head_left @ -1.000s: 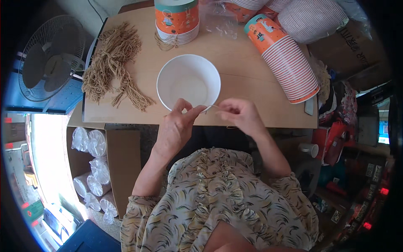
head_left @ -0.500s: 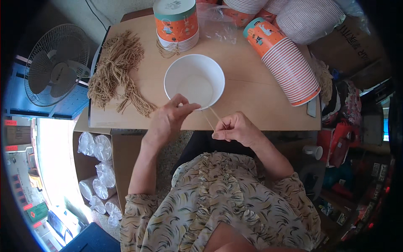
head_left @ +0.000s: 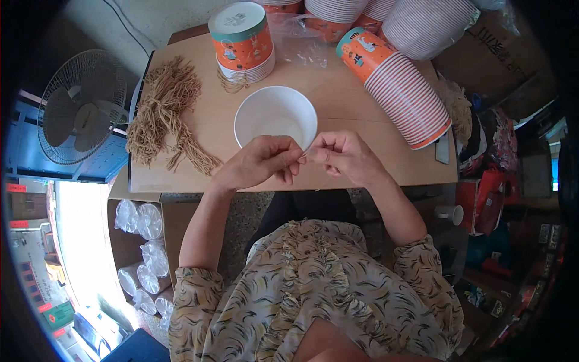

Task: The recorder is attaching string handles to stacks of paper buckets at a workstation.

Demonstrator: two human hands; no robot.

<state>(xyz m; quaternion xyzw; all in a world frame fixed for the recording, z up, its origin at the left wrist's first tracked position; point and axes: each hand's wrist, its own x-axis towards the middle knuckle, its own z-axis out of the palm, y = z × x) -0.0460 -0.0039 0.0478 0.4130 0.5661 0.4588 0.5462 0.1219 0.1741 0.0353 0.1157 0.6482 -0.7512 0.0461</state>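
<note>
An open white paper bucket (head_left: 265, 110) stands near the table's front edge, its inside facing up. Close to its near rim, my left hand (head_left: 259, 163) and my right hand (head_left: 350, 158) meet, fingertips almost touching. Both pinch a thin tan paper cord (head_left: 304, 154), of which only a short bit shows between the fingers. Where the rest of the cord runs is hidden behind my hands. To the left lies a bundle of similar twisted cords (head_left: 163, 114).
Upside-down orange and green buckets (head_left: 243, 53) stand behind, cord loops at their base. A long nested bucket stack (head_left: 405, 90) lies at right, with plastic-wrapped stacks (head_left: 428, 27) beyond. A fan (head_left: 81, 108) is left; a carton of wrapped rolls (head_left: 166, 211) sits below.
My hands have come together at the bucket's near rim; the right one moved up and inward. The cord stretched toward the right hand before is now mostly hidden. The view has shifted slightly.
</note>
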